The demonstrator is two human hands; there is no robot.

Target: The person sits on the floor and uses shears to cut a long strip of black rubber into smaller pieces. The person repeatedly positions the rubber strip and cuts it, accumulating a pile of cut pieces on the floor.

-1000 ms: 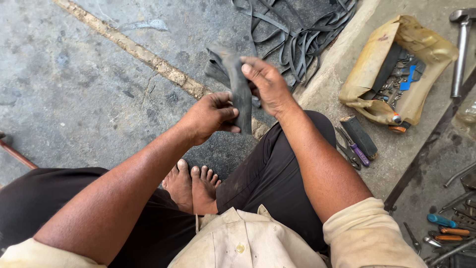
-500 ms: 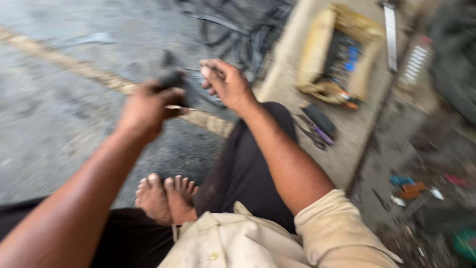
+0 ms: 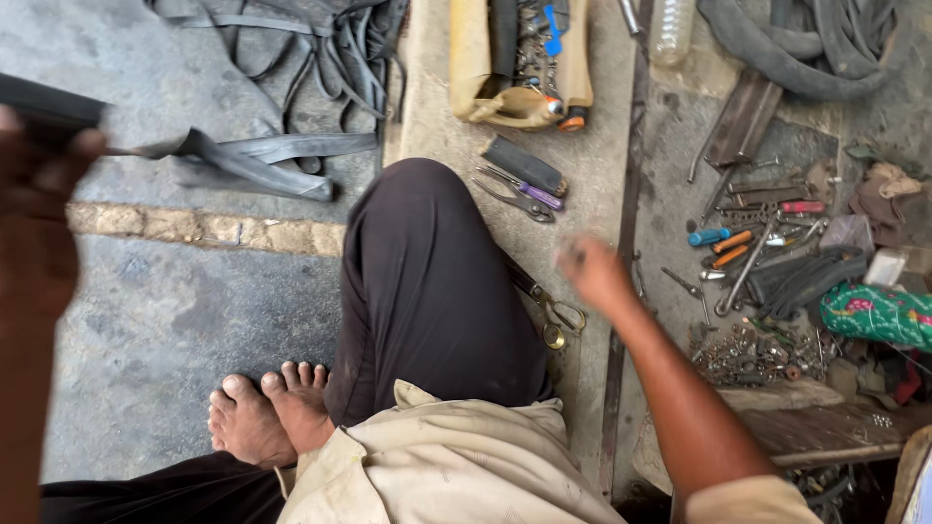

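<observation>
We see the rubber strip out at the far left now, one end pinched in the left hand and the rest trailing across the concrete floor toward the heap of black tubes. A moment ago both hands held that strip together in front of the knee; now the right hand has let go and swung away to the right of the strip, blurred, hovering over the scissors beside the dark trouser leg. Its grip holds nothing we can make out, and how far the fingers are spread we cannot tell. Beyond the strip's right, pliers lie on the ledge, with screwdrivers and loose nuts further right still. So the strip hangs from one hand alone.
</observation>
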